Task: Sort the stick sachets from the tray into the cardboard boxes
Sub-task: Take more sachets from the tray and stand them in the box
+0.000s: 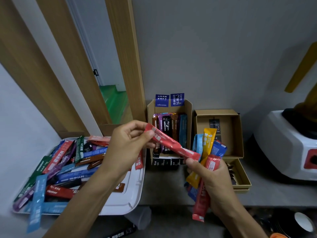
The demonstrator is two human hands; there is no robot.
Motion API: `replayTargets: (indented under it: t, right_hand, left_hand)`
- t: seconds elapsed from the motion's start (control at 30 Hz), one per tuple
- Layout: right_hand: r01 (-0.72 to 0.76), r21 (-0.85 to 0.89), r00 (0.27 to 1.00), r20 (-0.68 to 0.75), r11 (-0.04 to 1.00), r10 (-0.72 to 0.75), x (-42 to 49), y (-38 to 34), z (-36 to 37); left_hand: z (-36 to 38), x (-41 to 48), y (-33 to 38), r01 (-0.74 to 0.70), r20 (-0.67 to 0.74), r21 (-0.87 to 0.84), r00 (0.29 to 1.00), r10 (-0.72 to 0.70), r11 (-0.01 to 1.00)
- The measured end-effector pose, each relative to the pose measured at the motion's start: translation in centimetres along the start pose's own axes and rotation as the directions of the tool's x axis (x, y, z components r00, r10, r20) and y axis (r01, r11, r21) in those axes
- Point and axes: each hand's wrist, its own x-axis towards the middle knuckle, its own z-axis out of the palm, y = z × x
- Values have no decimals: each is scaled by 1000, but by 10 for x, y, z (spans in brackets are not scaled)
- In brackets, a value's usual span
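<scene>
Red stick sachet: a long red foil sachet (171,144) is held in the air in front of the taller open cardboard box (187,121), slanting down from upper left to lower right, between both hands.
Left hand: the left hand (127,145) pinches the sachet's upper end, its grip pressed together on the foil by thumb and fingertips.
Right hand: the right hand (211,182) has its grip closed around a fanned bundle of yellow, blue and red sachets (208,152), and the red sachet's lower end meets that bundle at the thumb.
Step in hand: by the look of it, the red sachet is being passed into the bundle or compared with it, a gathering step before boxing.
Taller box: it already holds upright brown, purple, black and blue sachets, and two blue printed cards stand at its back wall.
Flat box: a shallow open cardboard box (236,134) sits just right of the taller box, holding a dark printed card and no sachets that can be seen.
Tray: the white plastic tray (127,200) lies left of the taller box on the grey worktop (164,186), piled with mixed sachets (65,167).
Next move: it likely calls for releasing the left pinch once the right hand secures the sachet, then carrying the sorted colours to a box.
Outward: a white appliance (284,148) stands right of the flat box.
</scene>
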Motion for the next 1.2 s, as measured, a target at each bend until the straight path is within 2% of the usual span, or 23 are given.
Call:
replayTargets:
  t: [0.07,0.2,0.23,0.27,0.3,0.33,0.37,0.4,0.43,0.47,0.53,0.63,0.7,0.73,0.83,0.9,0.97,1.07,1.2]
  right_hand:
    - [-1,28,1000,14,1000,1,0,0,-1]
    - [13,-5,997,-79,1000,-13,8,3,-6]
    - [24,-37,995,-98,999,-27,11,3,-8]
    - [38,-79,994,-101,996,-46,12,2,-9]
    - [56,-132,994,-87,990,-68,13,-1,-11]
    - [78,-190,994,-57,979,-90,15,-4,-14]
    - [96,-247,994,-24,964,-106,17,-7,-16]
    - [110,-297,994,5,949,-113,20,-9,-18]
    - [119,-336,993,26,934,-117,22,-11,-20]
    - [126,-360,992,43,925,-118,24,-11,-21]
    - [140,-362,990,53,922,-129,27,-13,-23]
    - [142,-289,987,-27,947,-156,31,-14,-30]
    - [113,-244,987,-88,963,-138,34,-15,-40]
    - [91,-233,988,-98,968,-117,35,-14,-45]
    - [26,-214,995,-91,976,-46,33,-15,-58]
    - [-4,-211,997,-72,977,-12,32,-18,-66]
    - [-19,-221,999,-38,975,11,30,-21,-71]
    - [-50,-223,998,28,973,58,28,-21,-78]
    - [-67,-236,990,105,969,94,28,-18,-83]
  left_hand:
    - [0,3,-3,-7,-48,8,999,7,1000]
    - [-1,1,-9,90,-7,-55,996,-90,994]
    - [-2,-2,-12,104,-4,-23,995,-104,994]
    - [-4,-4,-17,44,-31,125,999,-41,991]
    - [-7,-6,-22,-105,-47,387,990,133,916]
    - [-8,-5,-22,-281,34,635,941,338,720]
    - [-6,-3,-21,-433,202,754,868,454,493]
    - [-3,-1,-23,-549,377,761,807,454,344]
    - [3,0,-25,-615,495,733,775,393,289]
    - [10,1,-27,-634,544,716,769,335,294]
    - [23,2,-36,-572,498,723,820,281,387]
    - [44,1,-58,-316,212,735,947,239,600]
    - [63,7,-68,-111,-7,692,987,161,713]
    - [73,12,-71,-34,-91,688,987,133,725]
    - [91,31,-79,122,-263,748,957,123,652]
    - [96,43,-85,198,-322,759,942,93,621]
    - [98,50,-89,231,-345,757,936,74,611]
    - [102,55,-88,210,-348,770,930,121,602]
    - [103,60,-88,187,-296,856,941,161,483]
